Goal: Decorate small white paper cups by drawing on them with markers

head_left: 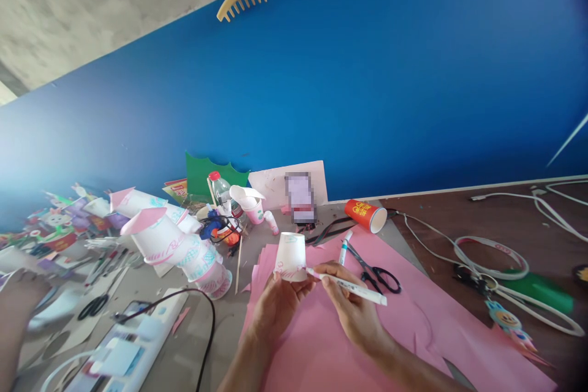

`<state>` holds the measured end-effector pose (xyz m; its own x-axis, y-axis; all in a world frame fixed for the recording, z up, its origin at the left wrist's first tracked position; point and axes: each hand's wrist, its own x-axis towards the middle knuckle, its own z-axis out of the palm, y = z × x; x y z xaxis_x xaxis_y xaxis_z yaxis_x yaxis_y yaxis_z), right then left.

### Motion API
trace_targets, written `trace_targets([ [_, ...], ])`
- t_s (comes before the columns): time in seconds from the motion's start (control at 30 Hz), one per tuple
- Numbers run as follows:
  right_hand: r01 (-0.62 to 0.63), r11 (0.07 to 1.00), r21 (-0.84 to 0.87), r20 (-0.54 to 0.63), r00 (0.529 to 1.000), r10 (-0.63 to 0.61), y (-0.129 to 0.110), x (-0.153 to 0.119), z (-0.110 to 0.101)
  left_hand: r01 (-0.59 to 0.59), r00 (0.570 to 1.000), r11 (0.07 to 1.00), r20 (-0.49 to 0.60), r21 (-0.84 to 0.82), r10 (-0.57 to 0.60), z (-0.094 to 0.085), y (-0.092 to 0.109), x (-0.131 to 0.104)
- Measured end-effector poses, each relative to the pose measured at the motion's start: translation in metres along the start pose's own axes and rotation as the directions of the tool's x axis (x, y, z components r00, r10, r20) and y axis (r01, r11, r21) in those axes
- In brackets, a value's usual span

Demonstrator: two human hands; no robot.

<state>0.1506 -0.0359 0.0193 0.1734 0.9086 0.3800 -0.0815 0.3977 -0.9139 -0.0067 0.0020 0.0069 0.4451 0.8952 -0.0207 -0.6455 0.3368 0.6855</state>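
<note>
Over wide pink paper (316, 349), left hand (274, 306) clasps a cup (291, 252) near its rim, right hand (353, 307) a marker (364, 291).

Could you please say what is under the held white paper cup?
The left hand shows, above pink paper sheets; the cup hides its inside and any fingers within.

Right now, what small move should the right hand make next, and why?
Probably one short pen stroke near the cup's lower edge: the right hand holds the pen with its tip at or close to the pink marks there, and the left hand holds the cup near that edge.
</note>
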Motion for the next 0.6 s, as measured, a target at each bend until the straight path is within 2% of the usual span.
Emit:
trace_targets([
  [0.2, -0.016, 1.000, 0.010, -0.014, 1.000, 0.016, 0.0009, -0.0001, 0.0008, -0.005, 1.000, 1.000, -0.014, 0.009, 0.005, -0.0007, -0.0006, -0.0001],
  [0.6, -0.019, 0.999, 0.027, 0.037, 0.999, 0.018, 0.0024, -0.0025, -0.0004, -0.004, 1.000, 1.000, 0.006, 0.023, 0.004, 0.0026, 0.0000, -0.0005],
])
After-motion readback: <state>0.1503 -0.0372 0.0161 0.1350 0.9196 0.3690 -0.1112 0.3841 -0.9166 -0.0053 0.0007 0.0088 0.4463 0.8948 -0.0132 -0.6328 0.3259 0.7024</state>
